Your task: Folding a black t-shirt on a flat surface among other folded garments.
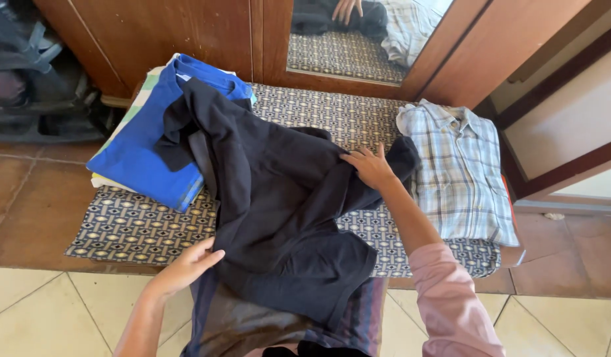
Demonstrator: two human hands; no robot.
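The black garment [279, 198] is soft, matt cloth. Beneath it the patterned mat [133, 228] looks woven. Beside the mat, the floor tiles [47, 304] are smooth and faintly glossy; behind it the wardrobe [153, 33] is polished wood.

- A patterned mat [140, 228] lay across the brown tile floor [28, 198].
- A folded blue shirt [143, 149] sat at the mat's left edge, on other folded cloth.
- A folded plaid shirt [460, 172] lay at the mat's right edge.
- A dark bag [34, 86] stood beyond the mat's far left corner.
- A wooden wardrobe [186, 33] with a mirror [358, 46] rose behind.
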